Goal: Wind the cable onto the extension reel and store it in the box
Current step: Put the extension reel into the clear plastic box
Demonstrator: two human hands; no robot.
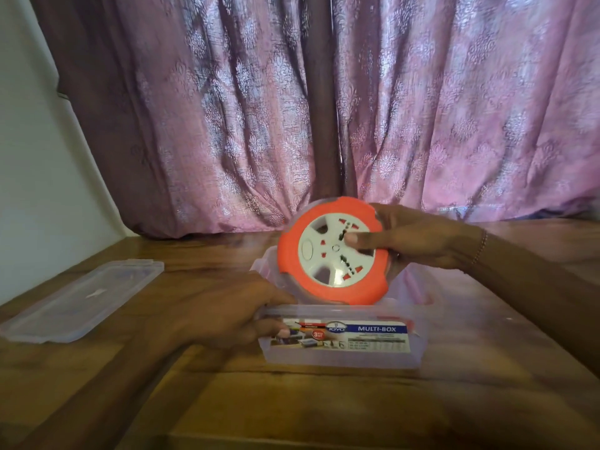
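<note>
box (341,355) label reads "joyo multi-box", "3".

This looks like a room in a home; pink patterned curtains (357,108) hang in heavy folds right along the far edge of a wooden tabletop (324,401); a plain pale wall (39,157) meets the tabletop's far left corner; a clear plastic storage box (341,355) with a shop label and its loose lid (81,300) sit on the wood, ordinary household goods.
</note>
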